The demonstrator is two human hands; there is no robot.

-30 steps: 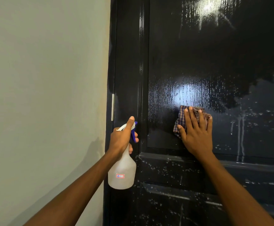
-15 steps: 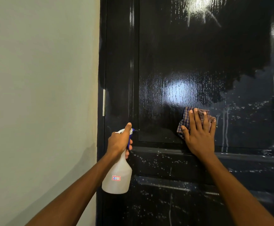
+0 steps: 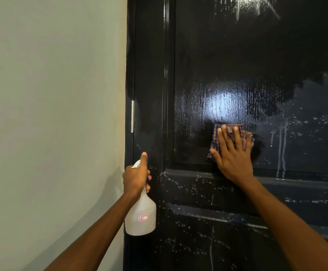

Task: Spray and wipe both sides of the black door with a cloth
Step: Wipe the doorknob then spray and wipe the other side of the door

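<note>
The black door (image 3: 237, 55) fills the right part of the view, glossy and wet, with droplets and thin runs of liquid scattered over its lower panels and to the right of the cloth. The right hand (image 3: 232, 153) lies flat against the door, its fingers (image 3: 237, 136) straight and spread, pressing a checked cloth (image 3: 216, 137) onto the lower part of the upper panel, just above the horizontal rail. The cloth is bunched under the palm, its edges showing at the left and above the fingertips.

The left hand (image 3: 135, 177) grips the neck of a spray bottle (image 3: 140, 216), fingers curled round it with the index finger stretched up along the top of the spray head, near the door's left edge. The bottle is white and translucent, hangs upright below the hand, and carries a small red-bordered label reading "41". How much liquid it holds is hard to judge through the cloudy plastic; it may be nearly full or nearly empty.

A metal hinge (image 3: 133, 116) sits on the door's left edge, above the left hand. A pale wall (image 3: 51, 114) takes up the left side of the view, with a faint shadow of the arm on it.
</note>
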